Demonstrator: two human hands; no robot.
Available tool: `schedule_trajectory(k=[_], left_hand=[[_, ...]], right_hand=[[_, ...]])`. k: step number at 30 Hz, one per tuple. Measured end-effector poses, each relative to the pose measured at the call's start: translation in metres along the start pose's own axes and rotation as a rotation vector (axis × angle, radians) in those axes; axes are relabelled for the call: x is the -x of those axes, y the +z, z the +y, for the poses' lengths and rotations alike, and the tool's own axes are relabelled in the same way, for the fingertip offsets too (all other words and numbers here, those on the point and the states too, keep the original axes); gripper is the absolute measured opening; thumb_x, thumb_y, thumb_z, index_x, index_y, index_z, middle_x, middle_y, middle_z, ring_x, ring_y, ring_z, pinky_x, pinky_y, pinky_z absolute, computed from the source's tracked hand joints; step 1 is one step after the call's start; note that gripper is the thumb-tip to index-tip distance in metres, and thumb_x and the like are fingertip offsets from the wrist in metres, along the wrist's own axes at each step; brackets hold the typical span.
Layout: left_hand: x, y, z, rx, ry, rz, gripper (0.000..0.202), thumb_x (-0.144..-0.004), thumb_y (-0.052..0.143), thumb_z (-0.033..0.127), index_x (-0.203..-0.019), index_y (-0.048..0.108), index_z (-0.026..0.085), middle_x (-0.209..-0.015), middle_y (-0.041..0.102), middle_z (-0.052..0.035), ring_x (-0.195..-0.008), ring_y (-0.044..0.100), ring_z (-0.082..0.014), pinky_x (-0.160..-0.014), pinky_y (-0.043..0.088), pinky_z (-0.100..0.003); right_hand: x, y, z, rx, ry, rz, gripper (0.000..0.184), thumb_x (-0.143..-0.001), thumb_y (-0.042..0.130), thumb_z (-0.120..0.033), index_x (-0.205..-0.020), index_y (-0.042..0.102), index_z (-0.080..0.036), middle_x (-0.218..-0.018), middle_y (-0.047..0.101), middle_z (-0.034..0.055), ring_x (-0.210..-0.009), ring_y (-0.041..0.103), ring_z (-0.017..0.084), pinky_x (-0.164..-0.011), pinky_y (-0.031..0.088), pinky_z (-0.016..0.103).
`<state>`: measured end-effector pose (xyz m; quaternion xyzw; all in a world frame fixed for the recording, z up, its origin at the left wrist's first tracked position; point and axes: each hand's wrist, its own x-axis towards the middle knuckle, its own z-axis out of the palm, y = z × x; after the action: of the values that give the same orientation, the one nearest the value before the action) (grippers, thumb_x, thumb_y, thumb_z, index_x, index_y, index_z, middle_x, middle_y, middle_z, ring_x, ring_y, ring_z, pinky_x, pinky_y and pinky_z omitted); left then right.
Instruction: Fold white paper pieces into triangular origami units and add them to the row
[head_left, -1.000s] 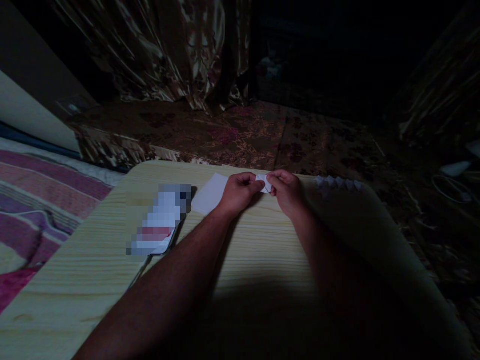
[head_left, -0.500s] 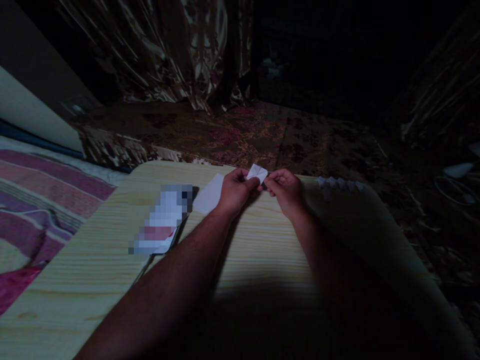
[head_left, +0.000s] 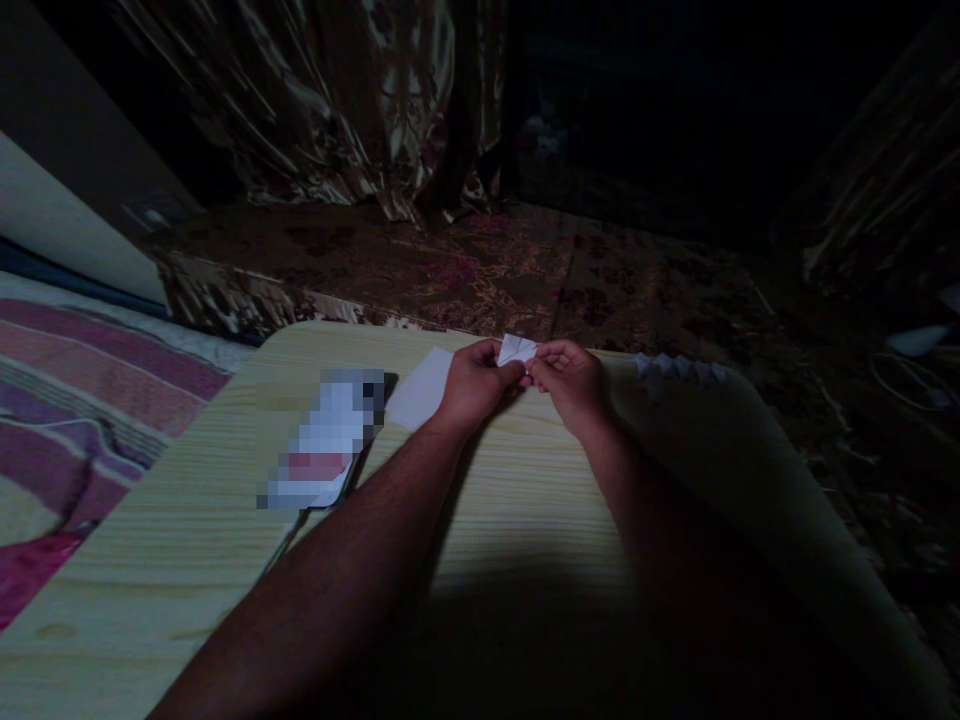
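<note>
Between my two hands is a small white folded paper point(head_left: 517, 349) with crease lines across its face, held just above the table's far edge. My left hand point(head_left: 478, 378) pinches it from the left, thumb on the near side. My right hand point(head_left: 570, 378) grips its lower right corner between thumb and bent fingers. The fingertips of both hands almost meet below the paper, and some are hidden behind it. Left of my left hand, a stack or sheet of white paper point(head_left: 418, 390) lies flat, partly covered by that hand.
Several small folded paper pieces point(head_left: 681, 369) stand in a row at the far right of the wooden table point(head_left: 525, 480). A blurred-out, phone-like object point(head_left: 330, 435) lies on the left. Beyond are a striped bedspread point(head_left: 67, 400), a patterned cloth point(head_left: 450, 260) and curtains point(head_left: 397, 100).
My right hand has closed onto the paper's right corner, where a gap showed before. The paper and my left hand have shifted slightly to the right.
</note>
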<state>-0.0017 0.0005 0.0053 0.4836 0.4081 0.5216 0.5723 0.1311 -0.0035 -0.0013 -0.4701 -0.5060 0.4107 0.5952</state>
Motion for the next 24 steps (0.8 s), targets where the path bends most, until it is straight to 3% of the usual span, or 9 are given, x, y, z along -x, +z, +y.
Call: schedule_trajectory(k=[11, 18, 24], left_hand=[[0.0015, -0.0009, -0.0001, -0.039, -0.015, -0.054, 0.024, -0.069, 0.072, 0.032, -0.082, 0.065, 0.012, -0.065, 0.068, -0.0076, -0.051, 0.06, -0.0133, -0.046, 0.043, -0.021], [0.0012, -0.0023, -0.001, -0.045, -0.044, -0.042, 0.022, -0.067, 0.071, 0.029, -0.08, 0.066, 0.012, -0.064, 0.069, -0.0074, -0.048, 0.059, -0.0125, -0.045, 0.043, -0.021], [0.0014, -0.0018, 0.0006, -0.018, -0.048, -0.052, 0.02, -0.068, 0.069, 0.027, -0.081, 0.066, 0.011, -0.064, 0.069, -0.0069, -0.051, 0.061, -0.013, -0.048, 0.045, -0.021]], right_hand=[[0.0005, 0.0002, 0.0008, 0.036, -0.072, 0.036, 0.012, -0.068, 0.066, -0.024, -0.075, 0.058, -0.019, -0.064, 0.06, -0.0035, -0.05, 0.052, 0.008, -0.046, 0.041, 0.02], [0.0019, -0.0023, -0.0027, 0.064, -0.079, -0.008, 0.008, -0.069, 0.064, -0.021, -0.075, 0.059, -0.019, -0.059, 0.058, -0.0047, -0.05, 0.051, 0.008, -0.047, 0.04, 0.02], [0.0022, -0.0033, -0.0011, 0.004, -0.047, -0.078, 0.008, -0.068, 0.066, -0.022, -0.073, 0.06, -0.018, -0.065, 0.063, -0.003, -0.055, 0.057, 0.009, -0.051, 0.046, 0.021]])
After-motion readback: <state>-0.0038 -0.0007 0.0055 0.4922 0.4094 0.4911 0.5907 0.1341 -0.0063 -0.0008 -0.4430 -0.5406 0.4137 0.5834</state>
